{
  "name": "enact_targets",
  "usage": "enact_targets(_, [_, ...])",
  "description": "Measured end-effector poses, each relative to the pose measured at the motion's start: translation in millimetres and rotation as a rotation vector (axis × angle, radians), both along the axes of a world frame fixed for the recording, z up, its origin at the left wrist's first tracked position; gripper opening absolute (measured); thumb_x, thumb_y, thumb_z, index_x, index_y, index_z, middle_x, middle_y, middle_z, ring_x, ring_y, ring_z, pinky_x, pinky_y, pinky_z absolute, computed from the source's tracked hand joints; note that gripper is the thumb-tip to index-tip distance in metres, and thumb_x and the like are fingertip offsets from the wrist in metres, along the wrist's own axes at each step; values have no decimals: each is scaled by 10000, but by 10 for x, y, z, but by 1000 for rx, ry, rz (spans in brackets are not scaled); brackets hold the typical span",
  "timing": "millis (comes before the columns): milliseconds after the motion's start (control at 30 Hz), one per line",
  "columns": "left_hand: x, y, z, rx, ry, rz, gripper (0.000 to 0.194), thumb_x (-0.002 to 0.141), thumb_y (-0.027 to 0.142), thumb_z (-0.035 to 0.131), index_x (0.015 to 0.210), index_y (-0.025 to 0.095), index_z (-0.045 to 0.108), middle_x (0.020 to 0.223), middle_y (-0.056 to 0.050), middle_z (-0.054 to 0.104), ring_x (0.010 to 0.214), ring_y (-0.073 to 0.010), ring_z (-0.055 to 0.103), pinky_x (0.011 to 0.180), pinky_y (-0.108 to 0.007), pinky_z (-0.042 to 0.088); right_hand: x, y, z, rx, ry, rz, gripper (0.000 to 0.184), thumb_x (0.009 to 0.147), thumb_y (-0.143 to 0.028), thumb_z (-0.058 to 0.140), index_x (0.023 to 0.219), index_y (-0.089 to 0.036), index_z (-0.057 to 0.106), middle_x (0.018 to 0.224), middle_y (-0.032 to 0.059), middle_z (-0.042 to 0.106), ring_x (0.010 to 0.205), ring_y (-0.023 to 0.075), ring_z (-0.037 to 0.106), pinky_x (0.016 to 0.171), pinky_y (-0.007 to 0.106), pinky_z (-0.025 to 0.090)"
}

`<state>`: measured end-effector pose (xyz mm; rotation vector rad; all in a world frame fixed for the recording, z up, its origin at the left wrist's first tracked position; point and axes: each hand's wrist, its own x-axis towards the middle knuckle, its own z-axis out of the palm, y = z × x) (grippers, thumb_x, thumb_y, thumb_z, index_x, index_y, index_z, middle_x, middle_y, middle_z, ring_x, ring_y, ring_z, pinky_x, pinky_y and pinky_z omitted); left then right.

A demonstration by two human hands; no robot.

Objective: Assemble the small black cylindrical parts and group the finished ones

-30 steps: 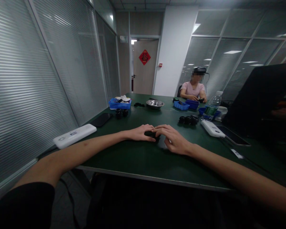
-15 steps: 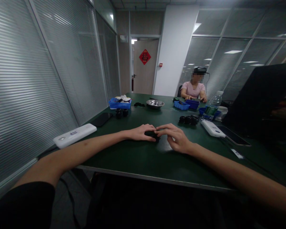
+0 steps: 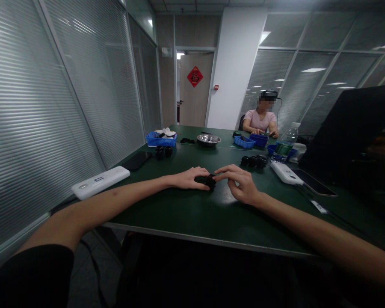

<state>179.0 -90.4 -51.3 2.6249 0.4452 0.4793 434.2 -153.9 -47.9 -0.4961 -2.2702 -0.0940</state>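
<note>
My left hand lies on the green table with its fingers closed round a small black part. My right hand is just to the right of it, lifted slightly off the table. Its thumb and forefinger are pinched together at the right end of the same black part. What exactly the pinch holds is too small to make out.
A white power bank and a black phone lie to the left. More black parts, a second power bank, a phone and a water bottle sit to the right. Blue trays and a metal bowl stand further back, near a seated person.
My right hand has lifted off the table and drawn its fingers into a pinch at the black part. My left hand has stayed in place.
</note>
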Motion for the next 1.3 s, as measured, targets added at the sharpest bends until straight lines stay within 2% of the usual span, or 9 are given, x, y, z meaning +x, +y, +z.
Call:
enact_targets(167, [6, 7, -11, 11, 9, 17, 433, 922, 526, 656, 1214, 207, 659, 1218, -86, 632, 1131, -247, 557, 1008, -382, 384, -8, 0, 1, 21, 19, -71, 426, 820, 6, 426, 1021, -213, 731, 1092, 86, 730, 979, 235, 690, 860, 423, 532])
enact_targets(333, [-1, 21, -24, 9, 0, 24, 444, 910, 544, 665, 1203, 210, 661, 1245, -86, 623, 1144, -252, 550, 1020, -388, 383, -15, 11, -6, 38, 28, -125, 422, 767, 38, 434, 974, -195, 718, 1050, 89, 737, 982, 241, 692, 859, 411, 539])
enact_targets(533, [-12, 9, -20, -18, -4, 31, 461, 907, 557, 662, 1214, 213, 659, 1221, -80, 628, 1137, -248, 553, 1017, -383, 387, -5, 79, -45, -16, -62, -185, 443, 784, 27, 448, 1087, -188, 690, 1062, 86, 732, 1001, 249, 678, 900, 425, 545])
enact_targets(667, [-18, 25, -32, -23, -8, 28, 482, 898, 563, 669, 1227, 211, 661, 1242, -84, 625, 1151, -256, 549, 1023, -394, 387, -13, 104, -72, -94, -131, -162, 480, 825, 0, 451, 1218, -189, 650, 1139, 108, 697, 1045, 258, 660, 927, 448, 551])
enact_targets(833, [-29, 48, -53, -33, 27, 71, 550, 890, 599, 661, 1281, 212, 642, 1286, -92, 614, 1222, -284, 530, 1058, -420, 378, -49, 64, -59, -146, -185, -99, 668, 784, 10, 478, 1404, -229, 550, 1267, 118, 647, 1159, 277, 621, 992, 509, 540])
enact_targets(967, [-33, 36, -44, -60, 39, 112, 533, 878, 597, 674, 1219, 187, 671, 1326, -101, 598, 1258, -290, 520, 1079, -426, 379, -76, 28, -45, -171, -204, -82, 750, 777, 8, 496, 1486, -235, 474, 1368, 135, 602, 1263, 287, 574, 1061, 555, 512])
enact_targets(1133, [-21, 36, -44, -63, 32, 118, 513, 872, 571, 693, 1198, 175, 682, 1300, -110, 609, 1204, -281, 550, 1037, -414, 413, -100, 18, -70, -228, -250, -76, 856, 768, -3, 528, 1575, -228, 355, 1526, 138, 494, 1406, 296, 463, 1174, 575, 419])
enact_targets(1300, [-16, 73, -81, -45, 17, 91, 506, 875, 557, 700, 1206, 177, 669, 1267, -111, 626, 1195, -277, 554, 1034, -418, 413, -118, 16, -66, -255, -260, -70, 886, 792, -25, 545, 1611, -218, 264, 1575, 154, 436, 1439, 304, 430, 1172, 585, 421])
